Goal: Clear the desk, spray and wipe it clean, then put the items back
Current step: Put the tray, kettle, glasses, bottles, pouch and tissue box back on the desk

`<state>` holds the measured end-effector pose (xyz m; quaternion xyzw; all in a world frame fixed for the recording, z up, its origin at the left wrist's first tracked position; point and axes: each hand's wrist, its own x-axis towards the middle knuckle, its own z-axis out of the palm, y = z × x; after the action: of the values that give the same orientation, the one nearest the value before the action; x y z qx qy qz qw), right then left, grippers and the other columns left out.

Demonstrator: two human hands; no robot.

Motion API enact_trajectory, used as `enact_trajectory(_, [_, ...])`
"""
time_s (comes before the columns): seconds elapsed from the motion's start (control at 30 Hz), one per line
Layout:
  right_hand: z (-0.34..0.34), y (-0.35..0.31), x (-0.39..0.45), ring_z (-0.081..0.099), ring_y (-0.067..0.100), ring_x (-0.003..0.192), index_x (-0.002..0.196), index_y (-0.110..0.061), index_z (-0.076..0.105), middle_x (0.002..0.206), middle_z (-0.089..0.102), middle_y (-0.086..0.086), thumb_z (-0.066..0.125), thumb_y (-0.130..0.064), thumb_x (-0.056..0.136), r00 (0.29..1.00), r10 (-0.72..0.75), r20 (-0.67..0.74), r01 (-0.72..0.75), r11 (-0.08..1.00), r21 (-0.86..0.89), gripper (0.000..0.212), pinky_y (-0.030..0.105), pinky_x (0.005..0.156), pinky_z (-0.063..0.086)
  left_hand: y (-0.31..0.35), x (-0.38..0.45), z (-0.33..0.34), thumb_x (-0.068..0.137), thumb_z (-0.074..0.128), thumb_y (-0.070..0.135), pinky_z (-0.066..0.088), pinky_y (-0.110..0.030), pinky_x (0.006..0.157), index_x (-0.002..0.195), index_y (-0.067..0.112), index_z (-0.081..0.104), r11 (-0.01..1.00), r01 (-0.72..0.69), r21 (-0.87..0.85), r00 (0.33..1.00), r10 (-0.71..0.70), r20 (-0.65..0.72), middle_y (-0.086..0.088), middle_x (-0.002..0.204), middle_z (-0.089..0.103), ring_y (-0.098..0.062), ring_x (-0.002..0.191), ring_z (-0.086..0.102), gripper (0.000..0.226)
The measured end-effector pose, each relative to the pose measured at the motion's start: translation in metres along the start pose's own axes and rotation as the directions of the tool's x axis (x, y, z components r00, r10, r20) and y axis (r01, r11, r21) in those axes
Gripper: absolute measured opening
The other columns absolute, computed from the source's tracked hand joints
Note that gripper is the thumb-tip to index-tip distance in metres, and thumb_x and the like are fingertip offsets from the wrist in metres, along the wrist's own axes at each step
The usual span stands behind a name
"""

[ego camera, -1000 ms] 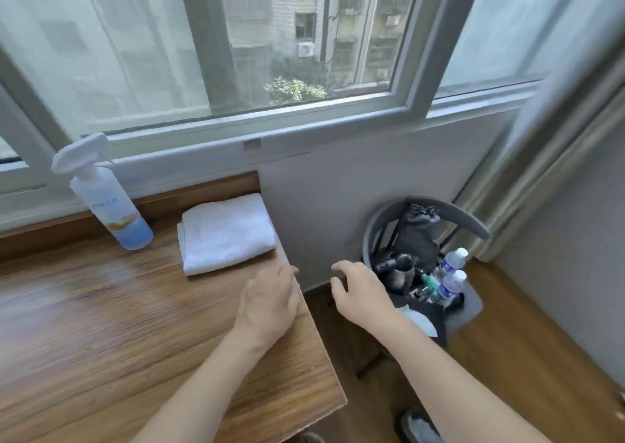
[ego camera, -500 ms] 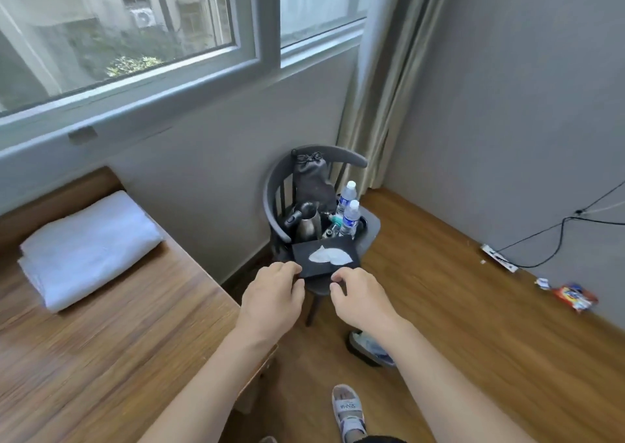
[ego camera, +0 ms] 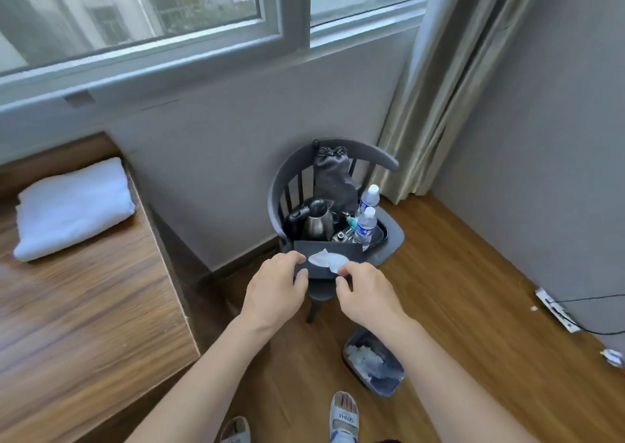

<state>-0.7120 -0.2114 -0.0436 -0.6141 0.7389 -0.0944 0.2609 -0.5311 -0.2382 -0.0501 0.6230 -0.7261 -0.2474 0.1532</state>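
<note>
We were at the putting-back step: our left hand [ego camera: 275, 285] and right hand [ego camera: 363, 293] curled onto the near corners of the black tissue box [ego camera: 326, 261] at the chair's [ego camera: 392, 241] front edge, at twelve o'clock. The grip looked not fully closed. Next, a firm lift toward the desk [ego camera: 88, 307] at nine o'clock. Half a second earlier, our hands were just short of the box.

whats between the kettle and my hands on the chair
In the head view, the black tissue box, a white tissue poking from its top, sits between the kettle and both hands, left, right.
</note>
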Motion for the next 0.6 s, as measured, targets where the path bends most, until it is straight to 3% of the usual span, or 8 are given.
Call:
enact_trajectory(0.23, [0.004, 0.056, 0.055, 0.062, 0.024, 0.109, 0.129, -0.02, 0.061, 0.121, 0.066, 0.005, 0.051, -0.029, 0.102, 0.994, -0.015, 0.111, 0.017, 1.0, -0.015, 0.031, 0.037, 0.085, 0.053, 0.007, 0.032, 0.052, 0.105, 0.057, 0.032, 0.054, -0.034, 0.101, 0.142, 0.023, 0.059, 0.98, 0.194, -0.048, 0.981, -0.194, -0.004, 0.003, 0.138, 0.066, -0.015, 0.126, 0.063, 0.038])
enact_trajectory(0.37, [0.019, 0.082, 0.092, 0.063, 0.022, 0.106, 0.134, -0.022, 0.057, 0.124, 0.066, 0.002, 0.051, -0.031, 0.101, 0.989, 0.036, 0.145, -0.038, 0.999, 0.01, 0.035, 0.036, 0.084, 0.055, -0.002, 0.06, 0.084, 0.104, 0.06, 0.038, 0.055, -0.034, 0.101, 0.145, 0.026, 0.055, 0.94, 0.312, -0.139, 0.95, -0.311, 0.026, 0.003, 0.143, 0.064, -0.016, 0.129, 0.062, 0.043])
enact_trajectory(0.6, [0.042, 0.134, 0.16, 0.061, 0.024, 0.118, 0.143, -0.02, 0.05, 0.134, 0.063, 0.004, 0.051, -0.031, 0.104, 0.977, 0.166, 0.136, -0.177, 0.982, 0.072, 0.041, 0.038, 0.091, 0.054, -0.047, 0.126, 0.152, 0.102, 0.064, 0.043, 0.051, -0.03, 0.096, 0.15, 0.023, 0.045, 0.817, 0.512, -0.264, 0.859, -0.486, 0.163, -0.002, 0.151, 0.055, -0.021, 0.133, 0.058, 0.055])
